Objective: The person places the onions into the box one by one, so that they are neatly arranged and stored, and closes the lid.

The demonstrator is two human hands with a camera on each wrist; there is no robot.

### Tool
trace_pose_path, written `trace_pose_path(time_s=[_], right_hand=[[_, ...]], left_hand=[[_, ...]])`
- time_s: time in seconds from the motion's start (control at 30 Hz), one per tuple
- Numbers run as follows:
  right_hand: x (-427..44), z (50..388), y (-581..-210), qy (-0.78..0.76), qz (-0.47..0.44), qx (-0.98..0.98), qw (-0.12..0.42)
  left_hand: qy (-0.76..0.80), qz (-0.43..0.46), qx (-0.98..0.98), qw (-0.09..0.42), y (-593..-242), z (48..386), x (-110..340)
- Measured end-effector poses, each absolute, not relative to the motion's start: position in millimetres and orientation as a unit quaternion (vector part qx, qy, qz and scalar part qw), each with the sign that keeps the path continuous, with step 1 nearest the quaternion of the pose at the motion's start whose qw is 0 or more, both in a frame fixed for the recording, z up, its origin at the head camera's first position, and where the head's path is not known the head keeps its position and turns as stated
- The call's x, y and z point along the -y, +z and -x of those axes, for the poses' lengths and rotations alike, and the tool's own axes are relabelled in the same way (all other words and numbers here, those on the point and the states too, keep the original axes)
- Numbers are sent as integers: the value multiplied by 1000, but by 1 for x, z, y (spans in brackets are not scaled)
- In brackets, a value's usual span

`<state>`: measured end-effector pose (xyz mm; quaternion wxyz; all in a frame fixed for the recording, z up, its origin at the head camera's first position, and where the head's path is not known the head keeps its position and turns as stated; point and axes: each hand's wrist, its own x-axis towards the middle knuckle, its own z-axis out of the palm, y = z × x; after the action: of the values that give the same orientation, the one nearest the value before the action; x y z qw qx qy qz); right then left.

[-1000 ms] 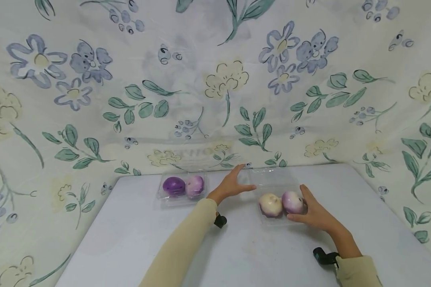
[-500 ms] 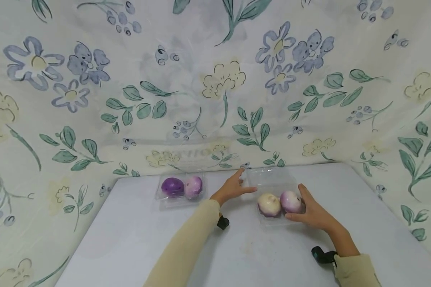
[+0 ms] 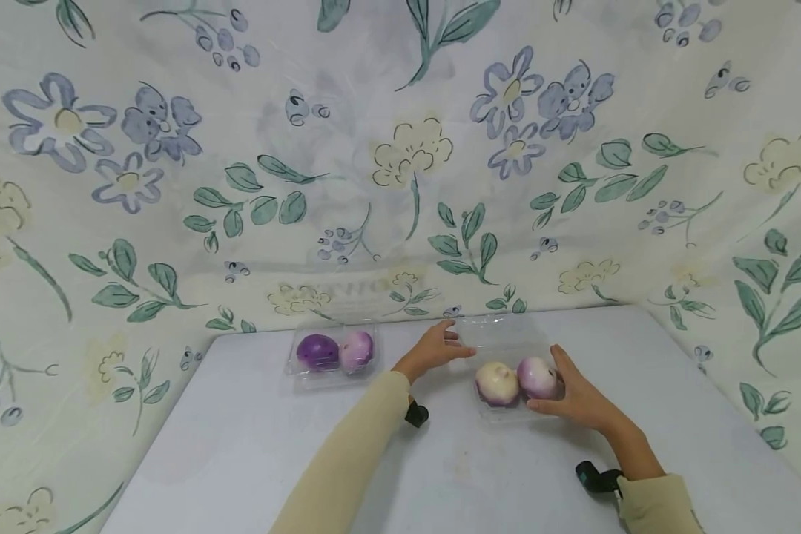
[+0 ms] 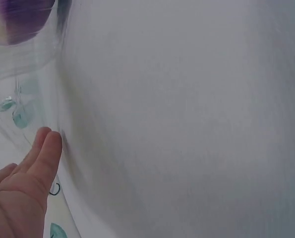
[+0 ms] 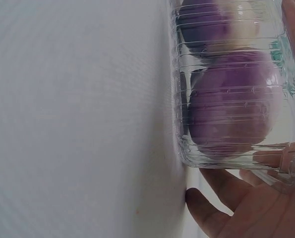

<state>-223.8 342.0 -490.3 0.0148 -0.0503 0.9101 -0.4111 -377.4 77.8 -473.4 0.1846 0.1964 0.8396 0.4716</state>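
A clear plastic clamshell container (image 3: 517,417) stands on the white table with its lid (image 3: 507,331) folded back. Two peeled-looking onions lie in it: a cream one with a purple base (image 3: 497,383) and a pink-purple one (image 3: 538,378). My right hand (image 3: 577,394) grips the container's right end, thumb in front and fingers toward the back. In the right wrist view, some fingers show through its clear wall (image 5: 231,166). At the lid's left edge is my left hand (image 3: 435,352), fingers extended and holding nothing; whether they touch the plastic I cannot tell.
Farther left stands another clear container (image 3: 323,382), its lid seemingly down, with a dark purple oval vegetable (image 3: 317,351) and a pink-purple onion (image 3: 357,351) inside. Floral cloth (image 3: 400,222) hangs behind the table (image 3: 240,445). Each wrist carries a small black camera.
The left hand's raised fingers have lowered a little and it has drawn slightly nearer the lid. The right hand and container stay together, while the head view shifts slightly.
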Motion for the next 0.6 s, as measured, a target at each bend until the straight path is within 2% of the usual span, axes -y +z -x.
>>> trace_pose_path(time_s=[0.23,0.6], right_hand=[[-340,224,-493,-416,46,-908,16],[-341,225,-492,-417,56,-907,7]], left_hand=[[501,-181,-822,203,-473,376,-80],[529,-209,-799,196,-468,376,-84]])
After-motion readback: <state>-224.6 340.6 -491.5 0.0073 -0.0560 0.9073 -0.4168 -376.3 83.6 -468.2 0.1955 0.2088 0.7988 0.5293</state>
